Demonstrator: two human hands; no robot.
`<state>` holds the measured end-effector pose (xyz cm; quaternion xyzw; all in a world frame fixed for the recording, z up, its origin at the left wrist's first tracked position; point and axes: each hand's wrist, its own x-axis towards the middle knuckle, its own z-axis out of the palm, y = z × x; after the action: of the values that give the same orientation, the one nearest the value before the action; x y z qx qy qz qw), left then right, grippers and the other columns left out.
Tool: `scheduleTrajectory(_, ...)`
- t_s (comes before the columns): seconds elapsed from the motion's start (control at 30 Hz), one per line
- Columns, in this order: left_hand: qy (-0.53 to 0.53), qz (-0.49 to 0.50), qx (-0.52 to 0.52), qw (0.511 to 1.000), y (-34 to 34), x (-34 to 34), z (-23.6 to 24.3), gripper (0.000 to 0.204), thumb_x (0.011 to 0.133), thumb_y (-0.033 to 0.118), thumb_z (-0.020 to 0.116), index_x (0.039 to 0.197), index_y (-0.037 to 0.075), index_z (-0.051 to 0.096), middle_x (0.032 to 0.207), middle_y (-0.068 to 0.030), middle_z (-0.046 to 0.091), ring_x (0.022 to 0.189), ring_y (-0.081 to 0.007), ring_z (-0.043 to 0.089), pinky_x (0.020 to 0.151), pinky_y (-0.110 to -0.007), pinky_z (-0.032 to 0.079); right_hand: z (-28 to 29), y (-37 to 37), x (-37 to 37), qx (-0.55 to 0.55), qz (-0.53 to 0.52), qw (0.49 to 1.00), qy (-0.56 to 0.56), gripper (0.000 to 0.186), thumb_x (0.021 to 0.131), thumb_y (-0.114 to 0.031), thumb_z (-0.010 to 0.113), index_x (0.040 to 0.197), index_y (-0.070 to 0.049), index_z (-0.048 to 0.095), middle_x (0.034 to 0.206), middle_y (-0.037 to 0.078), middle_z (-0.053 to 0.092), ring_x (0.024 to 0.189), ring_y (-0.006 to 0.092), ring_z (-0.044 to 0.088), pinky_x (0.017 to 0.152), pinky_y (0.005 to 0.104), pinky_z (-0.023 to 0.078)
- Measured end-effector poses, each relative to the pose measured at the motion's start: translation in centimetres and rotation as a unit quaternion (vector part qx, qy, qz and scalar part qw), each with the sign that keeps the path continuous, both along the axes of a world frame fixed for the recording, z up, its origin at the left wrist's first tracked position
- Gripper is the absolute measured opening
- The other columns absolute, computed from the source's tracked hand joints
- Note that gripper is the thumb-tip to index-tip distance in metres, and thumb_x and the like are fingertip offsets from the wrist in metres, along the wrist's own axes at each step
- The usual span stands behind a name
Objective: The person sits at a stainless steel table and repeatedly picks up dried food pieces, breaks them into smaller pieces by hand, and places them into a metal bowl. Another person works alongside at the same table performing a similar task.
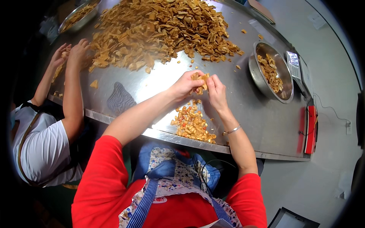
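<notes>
Over the steel table [243,114], my left hand [185,84] is closed, with thumb and fingers gripping several dried yellow-brown pieces [200,83]. Beside it my right hand [218,94], a bracelet on its wrist, is closed with its fingertips pinched at the right side of those same pieces. Just below both hands lies a small heap of broken yellow bits [192,123], some of them orange-red, reaching to the table's near edge. Farther away spreads a large pile of dried yellow-brown pieces [163,30].
A steel bowl [254,66] with dried pieces stands at right, near a scale [293,62] and a red object [311,129]. A grey striped cloth [119,99] lies left. A co-worker's hands [78,55] handle pieces near another bowl [81,19].
</notes>
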<state>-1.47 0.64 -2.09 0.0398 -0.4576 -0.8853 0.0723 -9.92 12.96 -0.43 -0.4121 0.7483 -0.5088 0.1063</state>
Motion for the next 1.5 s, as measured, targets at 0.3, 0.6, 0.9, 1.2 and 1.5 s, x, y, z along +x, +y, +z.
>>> scheduleTrajectory(0.3,-0.130,0.098,0.098,0.982,-1.9,0.1,1.1,0.012,0.076,0.015,0.044,0.086,0.008,0.049,0.078,-0.0031,0.055,0.060,-0.0107,0.048,0.054,-0.024,0.041,1.9,1.5,-1.7,0.072,0.146,0.987,0.006,0.037,0.082,-0.036,0.053,0.063,-0.004,0.051,0.053,0.002,0.047,0.047,0.0139,0.044,0.046,0.0274,0.035)
scheduleTrajectory(0.6,-0.163,0.129,0.192,0.959,-2.6,0.5,1.6,0.009,0.076,0.014,0.053,0.077,0.005,0.051,0.070,-0.0063,0.054,0.064,-0.0160,0.054,0.058,-0.028,0.049,3.1,1.4,1.1,0.256,0.288,0.923,-0.013,0.029,0.073,-0.027,0.065,0.069,-0.003,0.049,0.056,0.007,0.052,0.049,0.0154,0.050,0.048,0.0288,0.039)
scheduleTrajectory(0.9,-0.133,0.124,0.163,0.970,-2.6,0.4,1.3,0.025,0.069,0.000,0.043,0.093,0.002,0.042,0.083,-0.0111,0.053,0.080,-0.0221,0.057,0.065,-0.028,0.050,0.7,1.4,-2.2,0.179,0.239,0.900,-0.318,0.017,0.079,-0.018,0.063,0.079,-0.007,0.050,0.068,-0.006,0.046,0.061,0.0022,0.041,0.052,0.0167,0.036)
scheduleTrajectory(1.2,-0.207,-0.128,0.002,0.970,-0.1,0.5,1.5,0.020,0.081,0.023,0.059,0.085,0.005,0.052,0.054,0.0018,0.044,0.045,-0.0071,0.044,0.043,-0.022,0.035,0.5,0.9,-2.1,-0.090,0.039,0.943,-0.318,0.013,0.080,-0.009,0.060,0.088,-0.004,0.052,0.076,-0.001,0.054,0.067,0.0049,0.051,0.060,0.0177,0.043)
scheduleTrajectory(1.5,-0.177,-0.057,0.077,0.979,-0.5,0.1,0.6,0.011,0.087,0.017,0.048,0.092,0.007,0.051,0.070,0.0008,0.051,0.058,-0.0085,0.050,0.050,-0.024,0.042,1.5,1.6,-3.5,-0.049,0.129,0.909,-0.393,0.020,0.081,-0.015,0.059,0.097,-0.003,0.057,0.080,0.001,0.057,0.066,0.0060,0.050,0.058,0.0180,0.041)
